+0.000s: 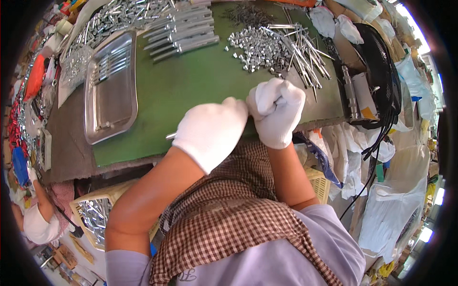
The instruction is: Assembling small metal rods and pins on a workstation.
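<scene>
Both hands wear white gloves and meet over the near edge of the green work mat [176, 90]. My left hand [212, 128] is closed around a thin metal rod [171, 136], whose end pokes out by the wrist. Close against it, my right hand [277, 112] is curled with its fingers bent in; whatever it grips is hidden. Beyond the right hand lie a heap of small shiny metal pieces [260, 50] and a loose pile of long thin metal rods [307, 57]. A row of thicker metal tubes with thin rods [186, 35] rests farther back.
On the left stands a metal tray [134, 105] with several slim rods inside. Many metal parts [114, 21] are heaped at the back left. A black mesh item with cables [381, 71] is at the right edge. A co-worker's arm [44, 202] shows far left, near a crate [78, 205] of metal parts.
</scene>
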A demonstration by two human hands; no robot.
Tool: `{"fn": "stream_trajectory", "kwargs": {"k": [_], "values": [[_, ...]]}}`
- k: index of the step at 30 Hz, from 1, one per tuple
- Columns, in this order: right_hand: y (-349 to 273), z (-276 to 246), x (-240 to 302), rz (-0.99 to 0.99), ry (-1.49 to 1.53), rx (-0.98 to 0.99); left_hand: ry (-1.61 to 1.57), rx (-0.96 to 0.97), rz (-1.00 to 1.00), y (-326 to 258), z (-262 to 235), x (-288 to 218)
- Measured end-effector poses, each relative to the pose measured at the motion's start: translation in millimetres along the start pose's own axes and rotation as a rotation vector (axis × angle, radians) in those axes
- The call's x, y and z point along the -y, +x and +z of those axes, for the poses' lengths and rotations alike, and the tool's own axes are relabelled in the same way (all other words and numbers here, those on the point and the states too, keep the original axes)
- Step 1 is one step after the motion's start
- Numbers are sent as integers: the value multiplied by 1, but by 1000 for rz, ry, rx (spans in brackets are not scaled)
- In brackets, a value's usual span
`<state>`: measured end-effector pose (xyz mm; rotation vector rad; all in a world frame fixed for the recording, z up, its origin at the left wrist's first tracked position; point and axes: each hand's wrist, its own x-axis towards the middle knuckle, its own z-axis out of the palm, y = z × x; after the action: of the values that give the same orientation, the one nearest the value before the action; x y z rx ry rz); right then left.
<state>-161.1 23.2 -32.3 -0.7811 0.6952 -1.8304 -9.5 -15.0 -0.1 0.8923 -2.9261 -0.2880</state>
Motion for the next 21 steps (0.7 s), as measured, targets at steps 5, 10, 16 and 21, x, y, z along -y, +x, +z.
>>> {"fn": "stream_trajectory", "kwargs": {"k": [5, 10, 16, 21], "values": [[4, -13, 6, -24, 65, -48, 110, 9, -3, 16, 5, -8], [-23, 1, 31, 63, -692, -236, -101, -187, -176, -18, -4, -6], [-60, -12, 55, 98, -812, -257, -506, -283, 94, -1, 2, -15], [-128, -77, 153, 424, -1028, -255, 51, -482, -65, 46, -4, 72]]}}
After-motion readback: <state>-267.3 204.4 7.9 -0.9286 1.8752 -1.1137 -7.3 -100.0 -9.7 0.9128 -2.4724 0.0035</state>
